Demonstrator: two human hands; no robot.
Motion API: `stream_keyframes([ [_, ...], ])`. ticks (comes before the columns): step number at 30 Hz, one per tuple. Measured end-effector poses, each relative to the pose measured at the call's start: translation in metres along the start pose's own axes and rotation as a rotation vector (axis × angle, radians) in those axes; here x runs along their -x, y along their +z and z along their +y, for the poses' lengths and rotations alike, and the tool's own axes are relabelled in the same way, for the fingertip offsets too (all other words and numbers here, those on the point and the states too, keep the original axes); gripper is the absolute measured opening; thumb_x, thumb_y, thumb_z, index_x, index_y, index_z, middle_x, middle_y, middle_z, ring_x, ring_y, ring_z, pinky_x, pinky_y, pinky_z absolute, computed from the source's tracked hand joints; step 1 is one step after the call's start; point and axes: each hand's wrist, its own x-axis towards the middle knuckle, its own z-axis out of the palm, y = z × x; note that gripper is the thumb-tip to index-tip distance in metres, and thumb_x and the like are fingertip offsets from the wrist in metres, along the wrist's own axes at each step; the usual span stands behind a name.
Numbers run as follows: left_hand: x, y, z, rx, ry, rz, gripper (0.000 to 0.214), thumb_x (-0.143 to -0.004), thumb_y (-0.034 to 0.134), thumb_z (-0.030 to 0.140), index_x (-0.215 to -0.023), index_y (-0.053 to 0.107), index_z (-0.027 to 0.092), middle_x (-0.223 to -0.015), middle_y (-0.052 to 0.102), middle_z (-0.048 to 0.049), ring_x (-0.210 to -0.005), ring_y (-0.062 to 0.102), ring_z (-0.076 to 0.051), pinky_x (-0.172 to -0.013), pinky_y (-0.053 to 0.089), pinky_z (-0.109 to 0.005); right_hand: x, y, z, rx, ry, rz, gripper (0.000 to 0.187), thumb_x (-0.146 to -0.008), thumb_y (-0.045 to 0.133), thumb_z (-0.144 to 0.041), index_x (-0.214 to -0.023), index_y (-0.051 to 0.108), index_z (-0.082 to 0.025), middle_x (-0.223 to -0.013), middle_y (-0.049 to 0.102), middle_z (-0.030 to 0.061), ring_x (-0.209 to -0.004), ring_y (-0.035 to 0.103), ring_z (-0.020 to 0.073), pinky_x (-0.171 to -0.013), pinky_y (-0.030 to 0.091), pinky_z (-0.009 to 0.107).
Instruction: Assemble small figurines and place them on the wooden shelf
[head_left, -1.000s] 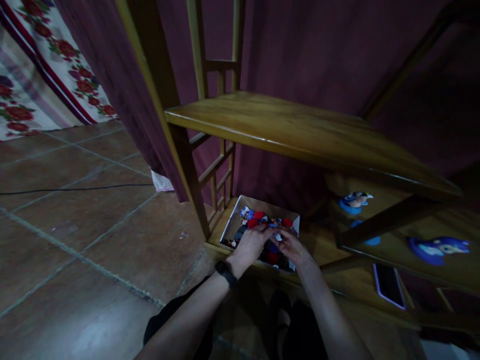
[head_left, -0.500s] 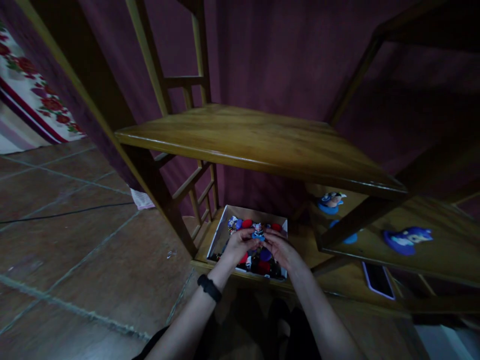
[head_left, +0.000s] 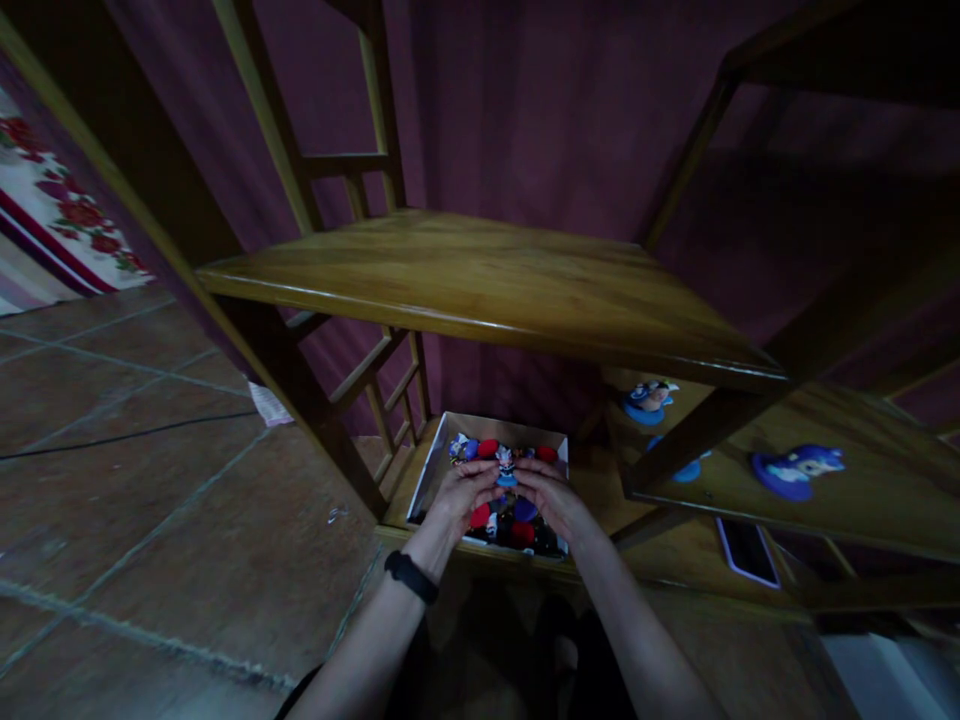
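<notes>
A small figurine (head_left: 505,467) on a blue round base is held upright between my two hands, above an open cardboard box (head_left: 431,470). My left hand (head_left: 463,495), with a black band (head_left: 412,577) on the wrist, pinches it from the left. From the other side, the fingers of my right hand (head_left: 551,497) close on it too. Several more figurines with red, blue and black parts lie in the box, such as one with a red base (head_left: 523,535). My hands hide part of the box's contents.
The box rests on the low shelf of a wooden rack, under a wooden board (head_left: 480,270). To the right stand a blue-based figurine (head_left: 649,400) and a purple one (head_left: 799,470). A phone (head_left: 748,552) lies on the lower shelf. A cable (head_left: 127,436) crosses the tiled floor.
The figurine now sits more upright and centred between my fingertips, its blue base showing more clearly. My view has shifted slightly, so the whole scene appears a little further left.
</notes>
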Motion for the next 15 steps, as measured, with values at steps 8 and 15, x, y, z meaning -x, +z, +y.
stream_keyframes([
  [8,-0.004,-0.004,-0.003,-0.012,-0.009,0.050,0.017,-0.062,0.071,0.009,-0.078,0.066,0.008,-0.073,0.069,-0.0074,-0.063,0.064,-0.012,-0.064,0.054,-0.023,0.000,0.007,0.005,0.020,0.016,0.063,0.021,-0.057,0.074,-0.018,-0.077,0.067,-0.016,-0.080,0.070,0.0039,-0.077,0.064,0.0148,-0.076,0.049,0.028],
  [15,-0.001,-0.004,0.004,0.008,-0.042,-0.016,0.020,-0.065,0.070,0.010,-0.085,0.066,0.010,-0.076,0.069,-0.0074,-0.067,0.065,-0.013,-0.068,0.054,-0.025,0.001,0.010,0.003,-0.003,-0.032,0.101,0.017,-0.057,0.073,-0.023,-0.072,0.066,-0.018,-0.078,0.068,0.0016,-0.077,0.063,0.0150,-0.074,0.050,0.030],
])
